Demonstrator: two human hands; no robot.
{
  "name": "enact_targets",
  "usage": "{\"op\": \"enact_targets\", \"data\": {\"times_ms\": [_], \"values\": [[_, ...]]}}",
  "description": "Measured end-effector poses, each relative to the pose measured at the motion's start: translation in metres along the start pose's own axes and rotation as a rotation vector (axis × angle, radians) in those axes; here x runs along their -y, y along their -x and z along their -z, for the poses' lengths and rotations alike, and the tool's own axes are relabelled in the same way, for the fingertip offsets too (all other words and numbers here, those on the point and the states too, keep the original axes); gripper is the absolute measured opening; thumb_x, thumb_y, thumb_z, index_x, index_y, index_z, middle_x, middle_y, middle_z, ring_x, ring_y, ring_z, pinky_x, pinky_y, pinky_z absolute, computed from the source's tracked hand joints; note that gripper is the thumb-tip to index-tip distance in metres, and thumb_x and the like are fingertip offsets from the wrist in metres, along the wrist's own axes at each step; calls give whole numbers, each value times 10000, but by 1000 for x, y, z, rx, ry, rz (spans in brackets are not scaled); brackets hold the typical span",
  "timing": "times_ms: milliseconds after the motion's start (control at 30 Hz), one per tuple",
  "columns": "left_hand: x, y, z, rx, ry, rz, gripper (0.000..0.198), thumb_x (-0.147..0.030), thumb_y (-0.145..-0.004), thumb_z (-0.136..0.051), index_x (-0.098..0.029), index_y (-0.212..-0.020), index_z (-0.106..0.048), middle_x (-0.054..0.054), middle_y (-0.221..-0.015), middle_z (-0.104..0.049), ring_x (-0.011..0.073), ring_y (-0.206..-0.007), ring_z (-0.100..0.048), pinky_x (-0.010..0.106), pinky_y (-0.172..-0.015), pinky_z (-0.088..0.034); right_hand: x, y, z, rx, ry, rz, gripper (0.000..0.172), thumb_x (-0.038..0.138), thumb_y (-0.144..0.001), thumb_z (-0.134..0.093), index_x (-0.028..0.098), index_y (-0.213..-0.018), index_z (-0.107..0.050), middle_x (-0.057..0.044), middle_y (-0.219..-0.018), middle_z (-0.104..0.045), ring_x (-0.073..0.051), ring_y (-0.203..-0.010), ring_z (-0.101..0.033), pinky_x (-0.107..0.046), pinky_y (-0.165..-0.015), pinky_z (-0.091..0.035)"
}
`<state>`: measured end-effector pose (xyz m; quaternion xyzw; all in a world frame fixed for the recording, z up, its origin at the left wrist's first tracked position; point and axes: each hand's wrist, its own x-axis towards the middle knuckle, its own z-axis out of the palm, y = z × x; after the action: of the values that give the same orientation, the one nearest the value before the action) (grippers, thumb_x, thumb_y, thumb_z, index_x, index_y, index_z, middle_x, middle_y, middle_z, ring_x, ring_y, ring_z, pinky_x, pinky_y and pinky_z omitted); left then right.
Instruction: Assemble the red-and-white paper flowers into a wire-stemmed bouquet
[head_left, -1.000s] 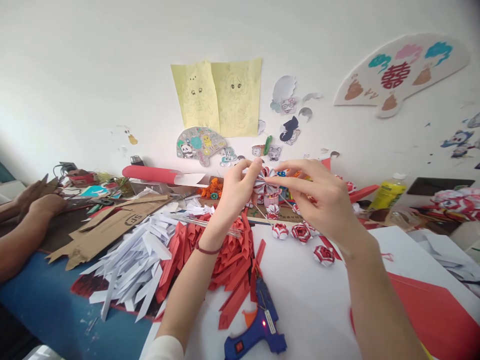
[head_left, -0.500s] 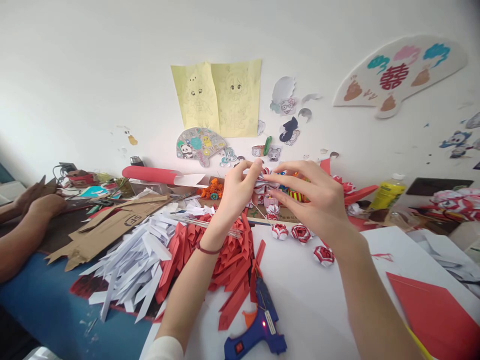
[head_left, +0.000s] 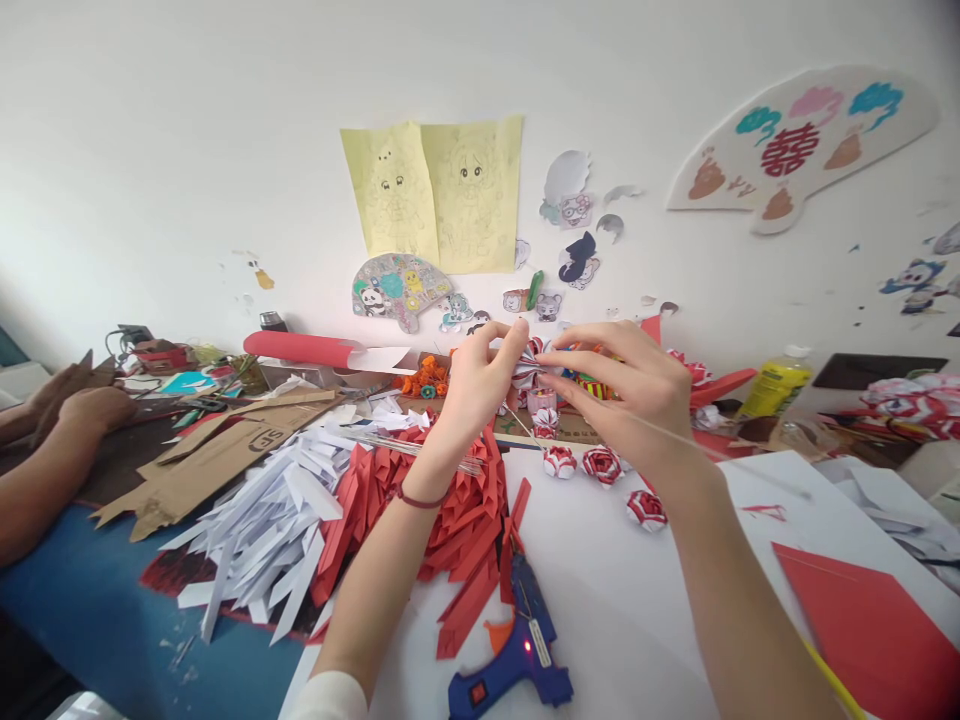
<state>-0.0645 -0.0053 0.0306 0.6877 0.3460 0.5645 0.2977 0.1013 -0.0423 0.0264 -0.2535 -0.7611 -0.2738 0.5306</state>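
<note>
the red-and-white paper flower point(head_left: 528, 362) is being held up in the air above the far part of the counter point(head_left: 600, 600), between both hands, roughly in the middle of the view. a thin wire stem point(head_left: 517, 418) is coming out of its underside and running down and slightly toward the person, so the long axis of the piece is slanting from the bloom at the top to the wire's tip near the counter; the bloom itself is facing up and away toward the wall point(head_left: 225, 150).

the left hand point(head_left: 472, 385) is pinching the left side of the flower with thumb and fingertips pressed together on it. the right hand point(head_left: 637, 395) is pinching the flower's right side with thumb and forefinger, the other fingers lying loosely curled behind.

just below the hands, 3 finished paper roses point(head_left: 600, 465) are lying on the white sheet, near each other but apart. to the left of them a heap of folded red paper strips point(head_left: 457, 520) is lying beside a heap of white paper strips point(head_left: 262, 520). a blue glue gun point(head_left: 517, 660) is lying nearer the person, its nozzle pointing toward the red strips. flat cardboard pieces point(head_left: 217, 450) are lying beyond the white strips. a yellow bottle point(head_left: 776, 385) is standing at the right, well apart from the hands. at the far left edge another person's hands point(head_left: 82, 405) are resting on the counter.
</note>
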Motion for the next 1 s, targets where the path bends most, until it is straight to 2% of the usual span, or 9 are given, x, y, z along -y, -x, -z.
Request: {"op": "enact_targets", "data": {"times_ms": [100,200,433,533,633,733,867,1000], "values": [[0,0,0,-4,4,4,388,-547,-959,-506,-184,-885,-621,-61,-486,-506,80,-333,-482,177,-365,-352,0,0,-1,-22,-1,2,157,146,-861,-692,252,-970,-732,-29,-1004,-707,-171,-849,-613,-347,-763,-526],[0,0,0,7,2,-2,395,-553,-961,-498,-187,-870,-616,-59,-485,-507,83,-341,-487,178,-373,-362,1,-1,0,-23,-47,-33,164,150,-866,-689,253,-987,-731,-35,-1013,-704,-176,-894,-631,-348,-790,-533],[-1,1,0,-2,11,-5,391,-547,-955,-510,-187,-860,-628,-50,-513,-526,79,-352,-471,185,-370,-351,0,-3,7,69,-103,-52,183,160,-862,-698,241,-1023,-731,-45,-1017,-704,-186,-944,-648,-340,-802,-535],[1,0,0,8,13,0,401,-568,-953,-505,-194,-867,-620,-60,-475,-515,85,-332,-464,188,-371,-341,-2,-3,9,52,-132,-65,160,169,-860,-702,238,-1002,-726,-45,-1015,-704,-186,-944,-654,-346,-826,-537],[2,-1,0,-1,17,1,399,-580,-952,-501,-203,-881,-613,-72,-439,-495,94,-312,-467,191,-366,-335,-2,-3,13,31,-150,-76,47,181,-858,-707,221,-884,-710,-36,-901,-710,-184,-866,-656,-351,-796,-532],[3,-2,1,-10,21,0,395,-576,-950,-507,-205,-863,-609,-75,-437,-478,99,-307,-470,199,-351,-331,0,-4,18,88,-221,-92,48,168,-863,-699,207,-834,-698,-23,-800,-700,-167,-782,-642,-329,-735,-521],[4,-2,0,-11,16,4,401,-580,-947,-505,-207,-839,-604,-76,-439,-469,99,-302,-462,202,-344,-327,7,-6,25,190,-340,-241,16,203,-869,-705,209,-866,-719,0,-799,-703,-126,-735,-632,-265,-670,-508],[3,-1,0,-6,11,0,390,-571,-950,-502,-206,-871,-611,-71,-450,-501,99,-302,-461,202,-354,-329,8,-7,26,166,-362,-427,89,288,-836,-749,220,-887,-725,6,-839,-713,-118,-727,-643,-230,-641,-509]]}}
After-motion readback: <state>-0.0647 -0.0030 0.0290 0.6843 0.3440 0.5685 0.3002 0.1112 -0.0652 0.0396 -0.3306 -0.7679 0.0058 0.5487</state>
